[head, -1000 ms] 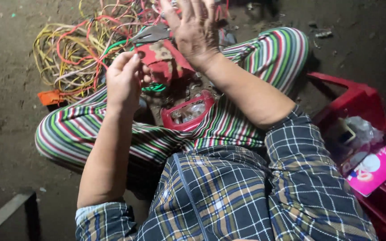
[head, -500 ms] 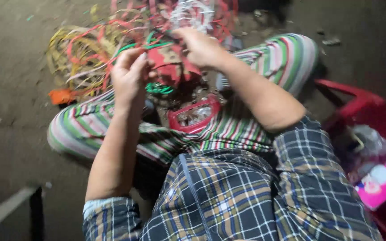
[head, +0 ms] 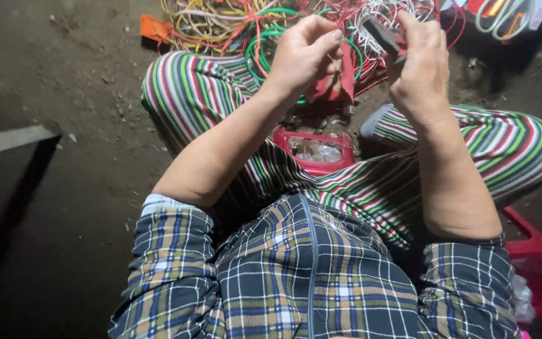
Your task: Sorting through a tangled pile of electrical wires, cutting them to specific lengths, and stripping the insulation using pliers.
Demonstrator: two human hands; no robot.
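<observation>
I sit cross-legged on the ground in striped trousers. My left hand (head: 305, 55) is raised over my lap, its fingers pinched on a red part (head: 345, 78) that hangs below them. My right hand (head: 418, 66) is beside it, closed on a dark tool (head: 382, 34) whose tip points into a bundle of thin white wire (head: 396, 9). The two hands are close together but apart. A small red container (head: 315, 164) with clear, shiny contents rests between my legs, below both hands.
A tangle of yellow, red and green wires (head: 221, 22) lies on the dirt beyond my knees, with an orange piece (head: 155, 28) at its left. A red crate (head: 537, 263) stands at my right side. A grey plank (head: 7, 141) lies at the left.
The view has swung left and tilted down. Both hands have come up together, and my right hand has moved from the wire pile to beside my left hand, holding the tool.
</observation>
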